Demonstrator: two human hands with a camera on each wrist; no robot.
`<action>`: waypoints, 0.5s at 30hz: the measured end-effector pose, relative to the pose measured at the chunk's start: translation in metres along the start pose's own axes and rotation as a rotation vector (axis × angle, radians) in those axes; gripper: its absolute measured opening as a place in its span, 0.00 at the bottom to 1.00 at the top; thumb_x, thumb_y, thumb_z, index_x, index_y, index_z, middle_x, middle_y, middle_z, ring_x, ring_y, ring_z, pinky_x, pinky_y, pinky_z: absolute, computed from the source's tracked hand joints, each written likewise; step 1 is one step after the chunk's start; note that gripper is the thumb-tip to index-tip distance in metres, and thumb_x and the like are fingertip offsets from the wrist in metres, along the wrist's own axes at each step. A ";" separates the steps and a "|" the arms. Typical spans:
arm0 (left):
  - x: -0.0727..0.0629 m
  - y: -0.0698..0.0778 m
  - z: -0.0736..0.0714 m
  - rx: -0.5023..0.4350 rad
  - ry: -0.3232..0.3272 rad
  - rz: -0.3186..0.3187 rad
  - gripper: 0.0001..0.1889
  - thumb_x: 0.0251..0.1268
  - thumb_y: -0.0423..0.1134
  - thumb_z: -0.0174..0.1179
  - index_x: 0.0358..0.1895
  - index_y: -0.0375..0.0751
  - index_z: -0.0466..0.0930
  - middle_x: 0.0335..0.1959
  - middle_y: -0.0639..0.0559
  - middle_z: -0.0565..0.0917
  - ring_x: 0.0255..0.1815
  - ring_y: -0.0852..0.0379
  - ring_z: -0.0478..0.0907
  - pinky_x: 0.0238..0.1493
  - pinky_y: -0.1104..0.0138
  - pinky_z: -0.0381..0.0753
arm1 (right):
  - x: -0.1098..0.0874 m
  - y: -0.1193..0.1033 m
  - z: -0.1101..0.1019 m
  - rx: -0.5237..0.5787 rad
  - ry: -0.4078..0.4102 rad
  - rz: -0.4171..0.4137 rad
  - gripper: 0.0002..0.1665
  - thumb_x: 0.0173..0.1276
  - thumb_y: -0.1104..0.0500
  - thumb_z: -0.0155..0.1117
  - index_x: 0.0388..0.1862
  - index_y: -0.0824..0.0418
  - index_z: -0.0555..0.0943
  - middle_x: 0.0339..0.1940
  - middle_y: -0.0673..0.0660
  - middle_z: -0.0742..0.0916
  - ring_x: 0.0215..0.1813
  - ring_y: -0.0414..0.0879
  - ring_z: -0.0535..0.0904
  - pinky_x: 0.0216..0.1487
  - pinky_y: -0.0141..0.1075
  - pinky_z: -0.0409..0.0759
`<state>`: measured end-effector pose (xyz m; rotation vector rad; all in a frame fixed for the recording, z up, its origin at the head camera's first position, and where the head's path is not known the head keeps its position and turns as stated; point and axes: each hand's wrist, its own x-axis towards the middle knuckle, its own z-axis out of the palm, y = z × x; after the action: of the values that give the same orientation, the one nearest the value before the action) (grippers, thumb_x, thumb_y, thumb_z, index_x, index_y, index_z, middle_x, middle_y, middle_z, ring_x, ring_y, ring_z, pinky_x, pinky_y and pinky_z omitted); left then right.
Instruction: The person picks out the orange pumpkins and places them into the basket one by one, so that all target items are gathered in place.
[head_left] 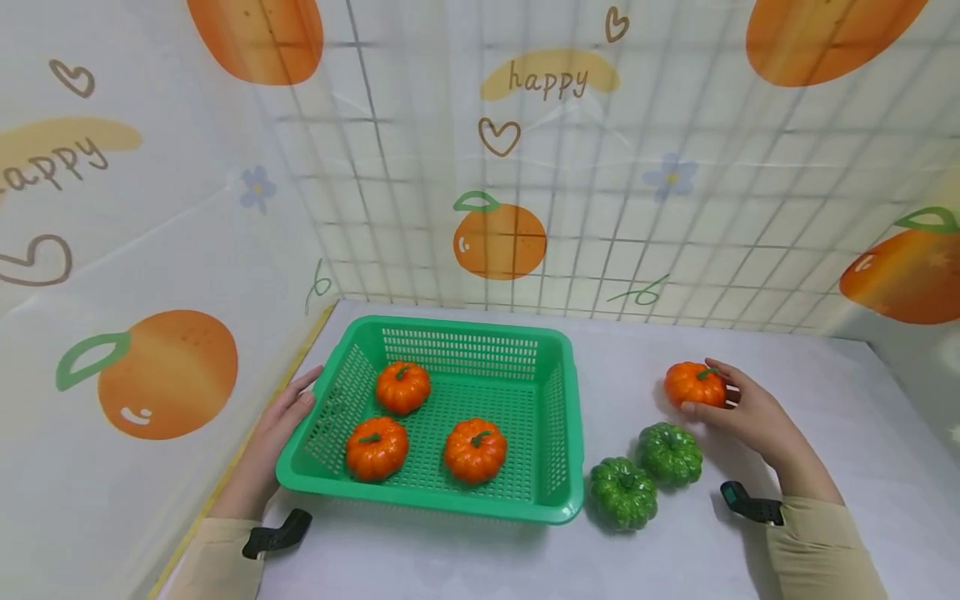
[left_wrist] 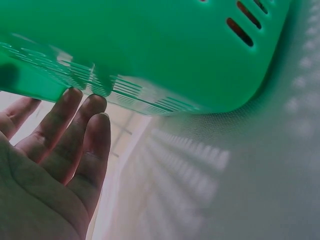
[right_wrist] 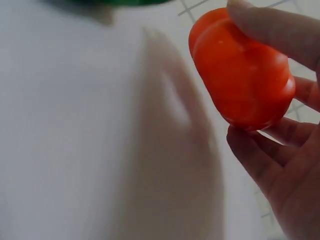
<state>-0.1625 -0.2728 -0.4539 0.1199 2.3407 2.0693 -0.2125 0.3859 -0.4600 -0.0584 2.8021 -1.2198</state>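
Observation:
My right hand (head_left: 753, 417) holds a small orange pumpkin (head_left: 692, 385) at the right, thumb on the near side and fingers round the far side. In the right wrist view this pumpkin (right_wrist: 242, 70) shows between thumb and fingertips, over the white table. A green plastic basket (head_left: 431, 500) stands at centre left with three more orange pumpkins (head_left: 476, 451) inside. Against the basket's left side rests my left hand (head_left: 264, 442). The left wrist view shows its fingers (left_wrist: 92, 145) extended, tips at the basket's slotted wall.
Two green pumpkins (head_left: 623, 493) sit side by side between the basket and my right forearm. A white sheet printed with oranges hangs over a wire grid (head_left: 577, 175) behind the table. Another printed sheet (head_left: 165, 250) rises along the left edge.

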 end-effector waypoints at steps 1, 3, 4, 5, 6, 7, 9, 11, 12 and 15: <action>0.000 0.000 -0.001 0.000 0.001 0.001 0.28 0.80 0.52 0.44 0.78 0.52 0.56 0.73 0.41 0.62 0.60 0.56 0.74 0.51 0.66 0.78 | 0.000 -0.002 0.000 0.004 0.005 -0.006 0.62 0.60 0.36 0.71 0.81 0.61 0.50 0.72 0.74 0.63 0.67 0.72 0.63 0.59 0.65 0.68; -0.001 0.001 -0.001 -0.003 0.003 0.001 0.28 0.80 0.52 0.44 0.78 0.52 0.56 0.72 0.40 0.62 0.59 0.55 0.74 0.51 0.66 0.79 | 0.000 -0.008 -0.001 0.017 0.015 -0.023 0.62 0.60 0.36 0.72 0.81 0.60 0.51 0.73 0.73 0.63 0.67 0.72 0.63 0.59 0.65 0.68; -0.001 0.001 -0.002 -0.002 0.004 0.000 0.28 0.80 0.52 0.44 0.78 0.52 0.56 0.72 0.41 0.62 0.59 0.56 0.74 0.51 0.66 0.79 | 0.000 -0.011 -0.002 0.021 0.019 -0.030 0.62 0.60 0.37 0.72 0.81 0.60 0.51 0.73 0.73 0.63 0.67 0.73 0.63 0.59 0.65 0.68; -0.001 0.001 -0.002 -0.006 0.002 -0.002 0.28 0.80 0.52 0.44 0.78 0.52 0.56 0.73 0.41 0.62 0.60 0.56 0.74 0.51 0.66 0.79 | -0.001 -0.015 -0.002 0.023 0.022 -0.037 0.62 0.60 0.37 0.72 0.81 0.60 0.51 0.73 0.73 0.63 0.67 0.72 0.63 0.59 0.65 0.68; -0.001 0.001 -0.001 -0.008 0.002 -0.004 0.28 0.80 0.52 0.44 0.79 0.52 0.55 0.73 0.40 0.62 0.60 0.56 0.74 0.52 0.66 0.78 | -0.001 -0.018 -0.003 0.025 0.024 -0.046 0.62 0.60 0.37 0.72 0.81 0.59 0.50 0.73 0.72 0.63 0.67 0.72 0.64 0.58 0.65 0.69; -0.001 0.001 -0.001 -0.008 0.002 -0.004 0.28 0.80 0.52 0.44 0.79 0.52 0.55 0.73 0.40 0.62 0.60 0.56 0.74 0.51 0.66 0.79 | -0.001 -0.022 -0.003 0.026 0.026 -0.057 0.61 0.60 0.37 0.72 0.81 0.59 0.50 0.73 0.72 0.64 0.67 0.72 0.64 0.58 0.64 0.70; -0.001 0.001 -0.001 -0.006 0.007 -0.003 0.29 0.80 0.52 0.44 0.79 0.51 0.55 0.73 0.39 0.62 0.59 0.57 0.74 0.51 0.66 0.79 | -0.001 -0.029 -0.004 0.019 0.029 -0.071 0.61 0.60 0.37 0.72 0.81 0.59 0.50 0.73 0.72 0.64 0.67 0.72 0.64 0.57 0.64 0.71; 0.000 0.001 0.000 -0.006 0.007 0.000 0.29 0.81 0.52 0.44 0.79 0.50 0.55 0.72 0.39 0.62 0.59 0.57 0.75 0.51 0.66 0.79 | -0.001 -0.037 -0.005 0.012 0.031 -0.083 0.61 0.61 0.37 0.71 0.81 0.59 0.50 0.73 0.71 0.65 0.67 0.72 0.65 0.57 0.63 0.72; 0.000 0.001 0.000 -0.003 0.009 -0.001 0.29 0.80 0.52 0.44 0.79 0.50 0.55 0.73 0.38 0.62 0.59 0.57 0.74 0.51 0.66 0.79 | -0.001 -0.041 -0.005 0.007 0.032 -0.091 0.61 0.61 0.37 0.71 0.81 0.59 0.51 0.72 0.71 0.65 0.67 0.72 0.65 0.56 0.63 0.72; 0.000 0.001 0.001 0.006 0.010 -0.004 0.29 0.80 0.53 0.44 0.79 0.51 0.56 0.73 0.39 0.61 0.60 0.56 0.73 0.51 0.66 0.78 | 0.001 -0.053 -0.005 0.008 0.027 -0.112 0.60 0.60 0.37 0.72 0.81 0.58 0.52 0.72 0.70 0.66 0.67 0.71 0.66 0.55 0.61 0.74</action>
<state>-0.1626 -0.2721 -0.4526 0.1042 2.3511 2.0660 -0.2142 0.3533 -0.4178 -0.2025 2.8522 -1.2642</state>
